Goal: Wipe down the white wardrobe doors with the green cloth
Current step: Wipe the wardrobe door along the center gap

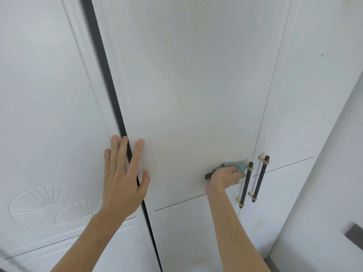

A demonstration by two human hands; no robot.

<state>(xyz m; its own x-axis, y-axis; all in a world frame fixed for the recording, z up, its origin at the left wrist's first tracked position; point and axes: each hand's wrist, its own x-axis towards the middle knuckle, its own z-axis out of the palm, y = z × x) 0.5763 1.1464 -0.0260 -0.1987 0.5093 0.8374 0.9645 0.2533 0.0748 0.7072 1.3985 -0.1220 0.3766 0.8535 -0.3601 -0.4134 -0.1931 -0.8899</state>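
White wardrobe doors fill the view. My right hand (225,176) presses the green cloth (235,166) against the middle door (192,95), low on its upper panel and just left of the black and gold handle (246,185). Most of the cloth is hidden under my fingers. My left hand (123,173) lies flat with fingers spread across the dark vertical gap (110,79) between the left door (45,95) and the middle door. It holds nothing and wears a ring.
A second black and gold handle (261,178) is on the right door (314,85). The left door has carved fan patterns (37,203). A white wall (334,173) meets the wardrobe at the right, with a dark object (355,236) at the lower right edge.
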